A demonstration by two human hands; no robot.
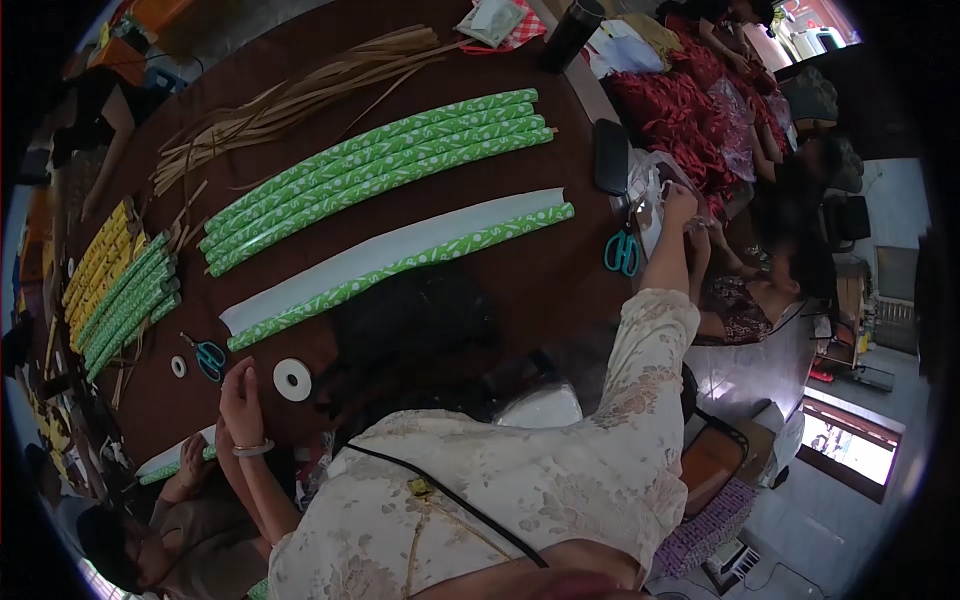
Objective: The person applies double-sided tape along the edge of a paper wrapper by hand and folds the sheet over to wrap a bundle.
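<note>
While the left hand bunches its fingers and the right curls its own, both holds unclear, a careless leftward sweep could knock the white roll.

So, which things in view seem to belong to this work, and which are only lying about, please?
Probably for the job: green rolls, half-rolled sheet, white tape roll, teal scissors, clear plastic by the right hand.

Probably just lying about: black phone or case, dark bottle, red checked cloth.
</note>
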